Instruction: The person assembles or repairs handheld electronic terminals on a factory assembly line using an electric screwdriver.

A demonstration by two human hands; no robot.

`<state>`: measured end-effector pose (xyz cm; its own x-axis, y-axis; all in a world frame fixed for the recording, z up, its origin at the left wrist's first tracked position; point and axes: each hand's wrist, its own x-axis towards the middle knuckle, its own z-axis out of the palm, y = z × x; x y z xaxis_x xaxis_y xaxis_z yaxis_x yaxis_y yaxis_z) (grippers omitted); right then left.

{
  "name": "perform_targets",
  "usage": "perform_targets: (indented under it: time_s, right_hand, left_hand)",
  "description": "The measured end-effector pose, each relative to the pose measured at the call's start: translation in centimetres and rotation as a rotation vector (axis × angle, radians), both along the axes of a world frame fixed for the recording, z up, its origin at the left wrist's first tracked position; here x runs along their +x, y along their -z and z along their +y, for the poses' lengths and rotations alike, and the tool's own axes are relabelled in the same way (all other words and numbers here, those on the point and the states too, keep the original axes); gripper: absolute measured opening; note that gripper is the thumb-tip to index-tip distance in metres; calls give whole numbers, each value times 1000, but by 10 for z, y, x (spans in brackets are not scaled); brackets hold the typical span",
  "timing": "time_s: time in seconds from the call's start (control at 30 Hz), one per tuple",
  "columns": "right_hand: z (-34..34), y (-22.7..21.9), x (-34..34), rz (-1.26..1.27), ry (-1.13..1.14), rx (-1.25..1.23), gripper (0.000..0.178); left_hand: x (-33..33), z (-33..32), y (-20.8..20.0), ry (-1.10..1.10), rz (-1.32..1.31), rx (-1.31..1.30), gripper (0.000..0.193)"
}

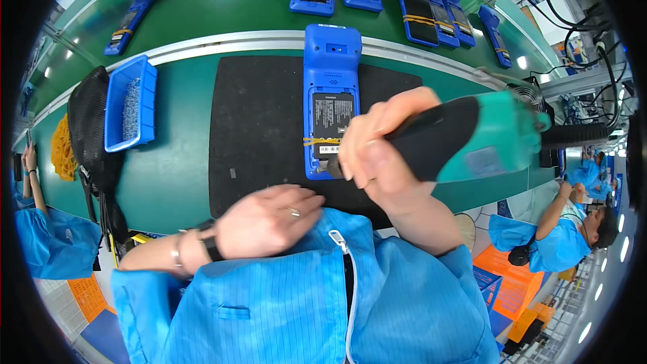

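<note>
One blue handheld device point(331, 67) is laid on the black mat point(256, 114), its head pointed to 12 o'clock, a yellow band point(320, 141) stretched across its battery point(332, 111). Between 3 and 4 o'clock, a green-and-black power driver point(465, 140) is gripped by the right hand point(381, 152), fingers clenched around it. At 7 o'clock, the left hand point(269, 221) is rested palm-down, fingers released and loosely extended.

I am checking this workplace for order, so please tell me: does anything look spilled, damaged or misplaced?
Only a small grey patch on the black mat, left of the blue device, stands out against the dark surface; scrap or wear, I cannot tell. No spill shows: the small silvery pieces lie inside the blue bin.
</note>
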<state>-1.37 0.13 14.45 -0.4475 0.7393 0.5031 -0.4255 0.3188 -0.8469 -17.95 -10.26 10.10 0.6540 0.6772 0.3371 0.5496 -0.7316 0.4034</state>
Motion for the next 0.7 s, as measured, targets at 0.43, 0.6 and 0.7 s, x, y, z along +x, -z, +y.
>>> perform_targets:
  time_s: [0.43, 0.6, 0.7]
  right_hand:
    - [52, -11, 59, 366, 221, -186, 25]
    - [76, 25, 76, 372, 269, -325, 22]
    - [80, 33, 79, 374, 284, -349, 22]
  left_hand:
    - [-64, 60, -158, -613, -63, -499, 61]
    - [18, 113, -31, -538, -397, -486, 105]
    - [62, 130, 10, -919, -192, -337, 119]
